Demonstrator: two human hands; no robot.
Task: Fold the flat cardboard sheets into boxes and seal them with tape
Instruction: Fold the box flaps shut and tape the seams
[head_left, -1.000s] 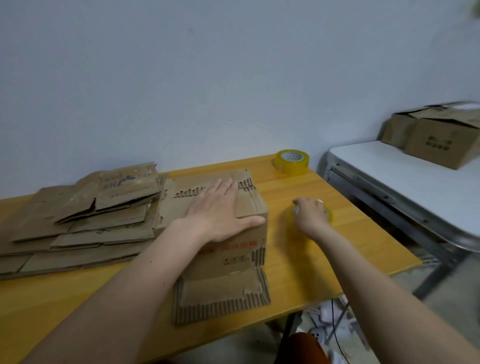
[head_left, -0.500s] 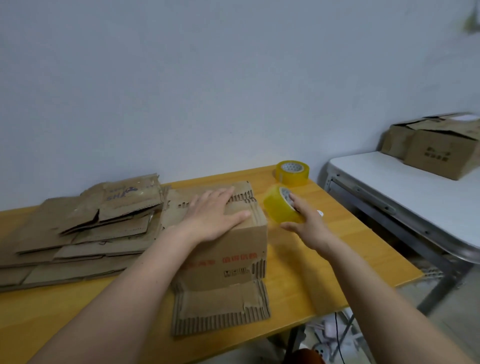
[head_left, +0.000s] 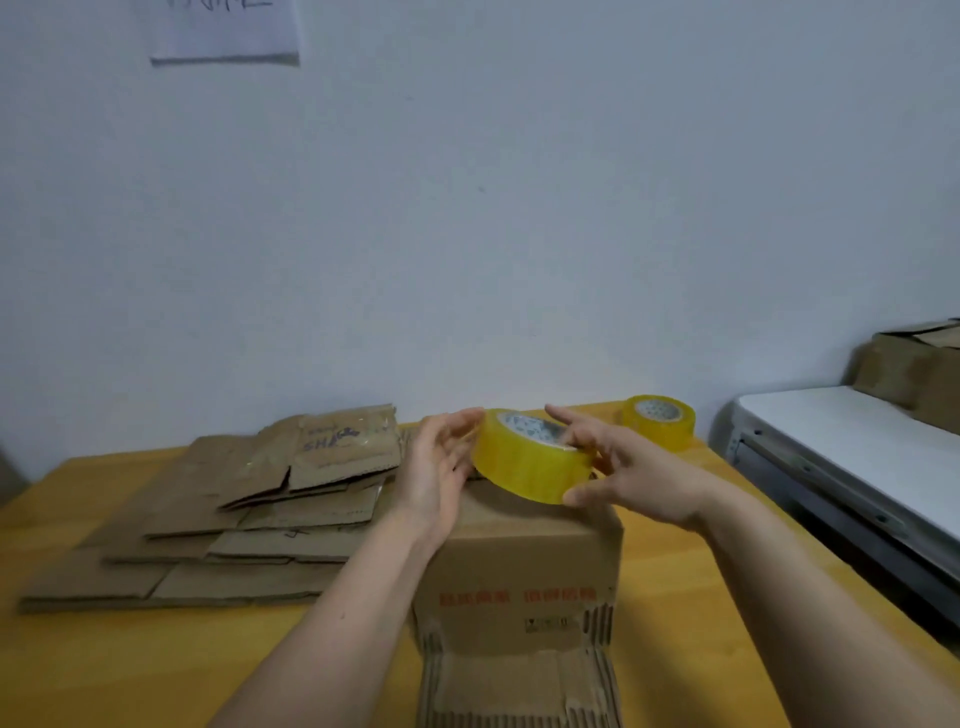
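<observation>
Tape roll (head_left: 527, 465) now between both hands

Dim, soft light; slight blur, wide-angle distortion.
</observation>
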